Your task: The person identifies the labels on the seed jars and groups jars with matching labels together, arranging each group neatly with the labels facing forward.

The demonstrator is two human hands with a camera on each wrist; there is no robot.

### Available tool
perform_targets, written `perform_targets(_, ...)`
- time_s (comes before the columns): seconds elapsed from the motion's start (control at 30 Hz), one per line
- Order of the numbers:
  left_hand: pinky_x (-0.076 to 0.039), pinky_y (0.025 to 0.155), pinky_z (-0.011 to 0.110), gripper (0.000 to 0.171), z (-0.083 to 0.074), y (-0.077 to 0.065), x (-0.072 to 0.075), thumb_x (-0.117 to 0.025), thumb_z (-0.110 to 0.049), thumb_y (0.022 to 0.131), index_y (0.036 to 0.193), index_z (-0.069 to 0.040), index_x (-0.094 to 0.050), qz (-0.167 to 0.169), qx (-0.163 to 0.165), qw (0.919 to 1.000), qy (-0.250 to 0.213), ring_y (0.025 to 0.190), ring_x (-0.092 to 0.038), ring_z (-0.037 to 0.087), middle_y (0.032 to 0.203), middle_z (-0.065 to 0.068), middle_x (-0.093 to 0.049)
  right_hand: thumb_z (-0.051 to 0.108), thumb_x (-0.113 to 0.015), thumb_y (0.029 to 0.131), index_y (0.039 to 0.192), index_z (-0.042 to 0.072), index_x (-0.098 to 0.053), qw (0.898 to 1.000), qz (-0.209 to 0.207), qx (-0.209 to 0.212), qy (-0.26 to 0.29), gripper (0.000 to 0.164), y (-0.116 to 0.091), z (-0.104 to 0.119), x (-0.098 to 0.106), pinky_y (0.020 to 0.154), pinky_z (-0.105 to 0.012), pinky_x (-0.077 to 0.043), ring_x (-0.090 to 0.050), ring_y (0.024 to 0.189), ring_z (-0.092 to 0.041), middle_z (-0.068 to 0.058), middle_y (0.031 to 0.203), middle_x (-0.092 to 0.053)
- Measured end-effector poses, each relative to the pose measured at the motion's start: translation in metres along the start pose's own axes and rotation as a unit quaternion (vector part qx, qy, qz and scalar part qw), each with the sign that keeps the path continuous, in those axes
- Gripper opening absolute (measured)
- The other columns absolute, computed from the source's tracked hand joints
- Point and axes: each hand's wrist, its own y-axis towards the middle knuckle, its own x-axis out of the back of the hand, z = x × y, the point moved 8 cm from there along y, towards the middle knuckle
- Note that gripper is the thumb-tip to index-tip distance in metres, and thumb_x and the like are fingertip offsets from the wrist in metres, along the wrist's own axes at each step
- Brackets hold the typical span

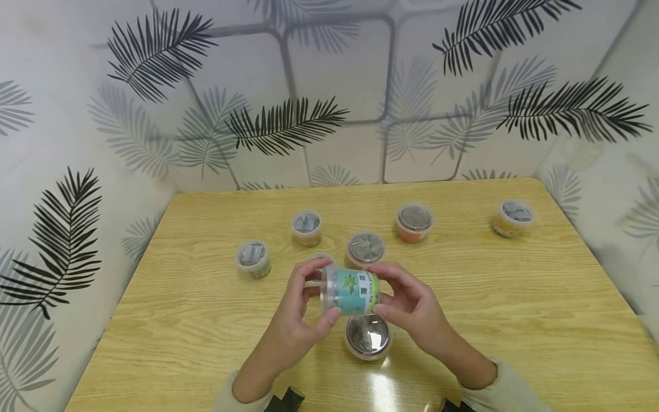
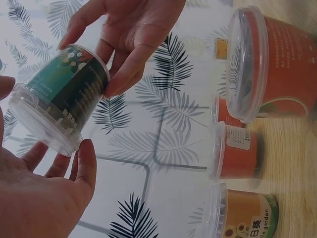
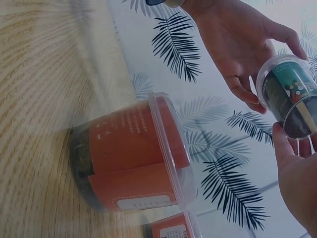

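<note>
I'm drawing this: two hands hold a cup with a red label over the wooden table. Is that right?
Not quite: the cup has a turquoise label, not red, as the head view shows. The left hand and right hand hold it over the wooden table.

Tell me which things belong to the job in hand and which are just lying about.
Job in hand, it seems:
teal-labelled cup
left hand and right hand, both holding it

Apparently just standing about:
shiny-lidded tub nearest the person
other lidded tubs on the table
</note>
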Motion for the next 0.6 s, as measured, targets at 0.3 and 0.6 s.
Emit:
perform_targets(0.3,-0.042,0.092,0.031,0.062,0.0054,-0.0004,0.0041,-0.061,-0.004,0.085,0.138,-0.008,-0.03,-0.01,0.022,0.9997,-0.002,0.113,-0.037,0.028,0.135,0.003,-0.035,-0.016,-0.061,0.08,0.127,-0.018,-0.039,1.0,-0.011,0.01,-0.009,0.052,0.0007,0.001,-0.0007,0.097,-0.041,-0.039,-0.039,0.125,-0.027,-0.023,0.13,-0.041)
perform_targets(0.6,-0.043,0.092,0.032,0.063,0.0017,-0.0011,0.0052,-0.062,0.003,0.083,0.137,-0.009,-0.033,-0.02,0.0,0.9997,-0.012,0.112,-0.036,0.028,0.133,0.005,-0.035,-0.012,-0.057,0.085,0.129,-0.015,-0.036,1.0,0.003,-0.012,-0.014,0.049,0.0011,-0.0026,-0.0031,0.098,-0.035,-0.041,-0.037,0.124,-0.027,-0.025,0.131,-0.036)
